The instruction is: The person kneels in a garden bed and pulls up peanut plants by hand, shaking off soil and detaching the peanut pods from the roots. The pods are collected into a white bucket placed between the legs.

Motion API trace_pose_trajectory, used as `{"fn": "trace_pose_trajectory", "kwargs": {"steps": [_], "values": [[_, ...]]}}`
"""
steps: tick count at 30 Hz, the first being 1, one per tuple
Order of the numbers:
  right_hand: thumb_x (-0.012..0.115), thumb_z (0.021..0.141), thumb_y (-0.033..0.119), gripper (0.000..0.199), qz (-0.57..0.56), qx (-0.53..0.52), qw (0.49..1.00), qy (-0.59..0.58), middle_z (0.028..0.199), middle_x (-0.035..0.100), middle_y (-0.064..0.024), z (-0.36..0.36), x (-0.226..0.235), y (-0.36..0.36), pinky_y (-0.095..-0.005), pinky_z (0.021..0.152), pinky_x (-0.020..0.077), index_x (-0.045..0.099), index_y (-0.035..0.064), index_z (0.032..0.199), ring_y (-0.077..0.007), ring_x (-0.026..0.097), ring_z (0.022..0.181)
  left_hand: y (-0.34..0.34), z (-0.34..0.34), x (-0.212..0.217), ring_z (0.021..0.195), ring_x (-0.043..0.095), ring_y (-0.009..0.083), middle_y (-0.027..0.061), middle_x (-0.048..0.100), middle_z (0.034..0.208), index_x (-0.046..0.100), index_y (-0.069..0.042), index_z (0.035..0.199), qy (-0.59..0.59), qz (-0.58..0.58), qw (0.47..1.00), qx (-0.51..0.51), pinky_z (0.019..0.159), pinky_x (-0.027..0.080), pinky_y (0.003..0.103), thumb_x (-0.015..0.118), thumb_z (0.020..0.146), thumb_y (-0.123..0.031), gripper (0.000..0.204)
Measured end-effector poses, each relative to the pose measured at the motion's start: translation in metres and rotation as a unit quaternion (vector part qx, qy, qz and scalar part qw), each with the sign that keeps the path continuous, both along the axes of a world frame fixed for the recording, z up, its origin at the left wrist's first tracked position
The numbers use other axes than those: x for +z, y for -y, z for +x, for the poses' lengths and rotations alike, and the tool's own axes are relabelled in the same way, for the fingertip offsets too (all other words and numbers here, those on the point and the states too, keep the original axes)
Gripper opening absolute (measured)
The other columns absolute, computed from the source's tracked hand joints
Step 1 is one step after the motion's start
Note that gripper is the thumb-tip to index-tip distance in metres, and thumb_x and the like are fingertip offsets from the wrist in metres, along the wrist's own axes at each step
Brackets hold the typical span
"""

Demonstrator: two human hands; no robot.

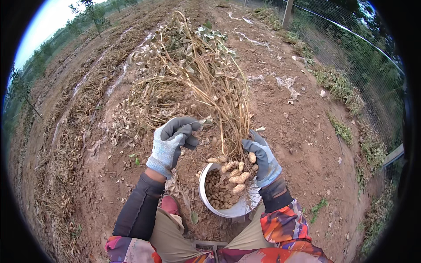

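Observation:
My right hand (262,158), in a grey-and-blue work glove, is closed round the lower stems of a dried peanut plant (232,105). The plant's root end hangs over a white bucket (202,193), with a cluster of peanut pods (239,177) dangling above the rim. Many loose peanuts (219,195) lie inside the bucket. Left of the stems is my left hand (177,139), gloved alike, its fingers curled in. A thin pale stalk with a small leaf (207,120) shows by its fingertips; whether it is gripped is unclear.
Pulled peanut plants (153,94) lie heaped ahead of me. Rows of dry vines (66,162) and plastic film strips run along the left. A wire fence (342,44) with weeds at its foot bounds the right. My red shoe (170,205) stands left of the bucket.

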State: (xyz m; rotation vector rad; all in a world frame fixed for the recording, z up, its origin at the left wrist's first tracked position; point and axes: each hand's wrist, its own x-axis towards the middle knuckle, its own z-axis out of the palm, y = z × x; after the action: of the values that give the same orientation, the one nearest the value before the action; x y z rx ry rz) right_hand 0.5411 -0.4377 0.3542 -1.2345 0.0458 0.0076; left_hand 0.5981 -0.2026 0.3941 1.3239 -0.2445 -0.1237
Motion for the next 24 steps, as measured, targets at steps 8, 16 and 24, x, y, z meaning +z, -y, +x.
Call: {"fn": "trace_pose_trajectory", "kwargs": {"steps": [8, 16, 24], "values": [[0.050, 0.085, 0.011, 0.029, -0.008, -0.033, 0.999, 0.018, 0.116, 0.052, -0.0085, -0.006, -0.004, -0.002, -0.0260, 0.093, 0.0394, 0.056, -0.0031, 0.110, -0.0153, 0.051, 0.104, -0.011, 0.010, -0.020, 0.081, 0.059, 0.0109, 0.0086, 0.066, 0.092, 0.061, 0.001, 0.103, 0.085, 0.070, 0.993, -0.053, 0.074, 0.047, 0.024, 0.057, 0.087, -0.023, 0.029], [0.051, 0.087, 0.021, 0.030, 0.010, -0.050, 0.999, 0.014, 0.097, 0.058, -0.0013, -0.009, 0.008, -0.002, -0.0239, 0.083, 0.0431, 0.056, 0.0007, 0.110, -0.0094, 0.054, 0.090, 0.012, -0.012, -0.021, 0.079, 0.047, 0.0054, 0.0009, 0.053, 0.098, 0.037, -0.006, 0.133, -0.002, 0.159, 0.972, -0.171, 0.065, 0.038, 0.020, 0.056, 0.086, -0.020, 0.052], [0.053, 0.087, 0.021, 0.029, 0.045, -0.077, 0.996, 0.008, 0.097, 0.059, -0.0012, -0.008, -0.007, 0.010, -0.0226, 0.082, 0.0432, 0.057, 0.0015, 0.108, -0.0088, 0.054, 0.089, 0.032, -0.028, -0.009, 0.052, 0.052, 0.0050, -0.0018, 0.052, 0.060, 0.058, -0.006, 0.098, -0.099, 0.333, 0.926, -0.146, 0.037, 0.036, 0.023, 0.052, 0.090, -0.016, 0.014]]}}
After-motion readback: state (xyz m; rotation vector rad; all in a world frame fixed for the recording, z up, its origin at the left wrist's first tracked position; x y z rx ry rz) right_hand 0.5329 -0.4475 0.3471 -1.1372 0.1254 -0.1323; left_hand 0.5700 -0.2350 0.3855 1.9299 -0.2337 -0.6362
